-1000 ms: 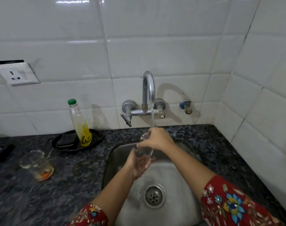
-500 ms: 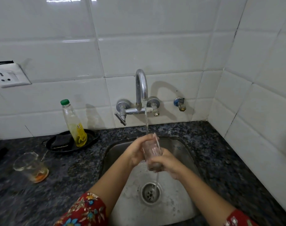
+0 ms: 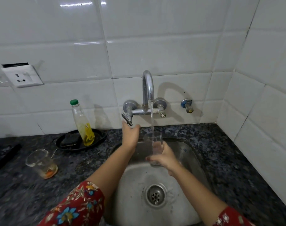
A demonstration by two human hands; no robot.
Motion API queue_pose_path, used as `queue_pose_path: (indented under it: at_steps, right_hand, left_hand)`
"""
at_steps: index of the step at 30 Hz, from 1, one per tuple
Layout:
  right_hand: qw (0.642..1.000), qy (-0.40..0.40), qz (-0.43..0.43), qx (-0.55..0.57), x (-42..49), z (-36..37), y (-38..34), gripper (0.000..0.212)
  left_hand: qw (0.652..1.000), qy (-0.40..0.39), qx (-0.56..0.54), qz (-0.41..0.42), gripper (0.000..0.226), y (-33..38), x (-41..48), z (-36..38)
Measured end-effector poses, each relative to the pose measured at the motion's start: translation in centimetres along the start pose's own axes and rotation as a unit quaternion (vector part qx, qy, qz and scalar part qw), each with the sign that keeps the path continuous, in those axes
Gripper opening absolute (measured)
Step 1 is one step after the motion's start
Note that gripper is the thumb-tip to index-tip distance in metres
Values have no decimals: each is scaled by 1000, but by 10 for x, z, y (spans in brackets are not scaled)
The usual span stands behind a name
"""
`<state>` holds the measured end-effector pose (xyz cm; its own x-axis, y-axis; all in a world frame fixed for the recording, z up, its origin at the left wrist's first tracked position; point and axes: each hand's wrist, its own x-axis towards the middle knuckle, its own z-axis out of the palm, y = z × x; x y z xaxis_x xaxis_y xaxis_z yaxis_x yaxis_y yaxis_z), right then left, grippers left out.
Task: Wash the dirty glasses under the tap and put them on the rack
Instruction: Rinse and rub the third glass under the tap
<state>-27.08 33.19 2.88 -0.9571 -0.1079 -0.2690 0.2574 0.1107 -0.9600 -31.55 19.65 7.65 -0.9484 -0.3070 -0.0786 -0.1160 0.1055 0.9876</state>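
My right hand (image 3: 165, 158) grips a clear glass (image 3: 153, 144) upright over the steel sink (image 3: 193, 154), and the stream from the wall tap (image 3: 148, 88) runs into it. My left hand (image 3: 130, 133) is raised to the tap's left lever handle (image 3: 126, 119), thumb and fingers on either side of its tip. A second glass (image 3: 41, 163) with orange residue stands on the dark counter to the left. No rack is in view.
A bottle of yellow liquid (image 3: 82, 124) with a green cap stands on a black dish (image 3: 81, 139) behind the dirty glass. A wall socket (image 3: 23, 76) is at upper left. A small blue valve (image 3: 187, 106) sits right of the tap. A tiled wall closes the right side.
My left hand has let go of the glass and risen to the tap's left handle. My right hand alone now holds the glass under the stream.
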Motion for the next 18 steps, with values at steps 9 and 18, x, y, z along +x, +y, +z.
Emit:
queue_pose_path:
  at_steps: [9, 18]
  right_hand:
    - [999, 35, -3, 12, 8, -6, 15, 71]
    - [999, -12, 22, 40, -3, -11, 20, 63]
  left_hand:
    - [1000, -7, 3, 19, 76, 12, 15, -2]
    - [993, -39, 54, 93, 60, -2, 0, -6]
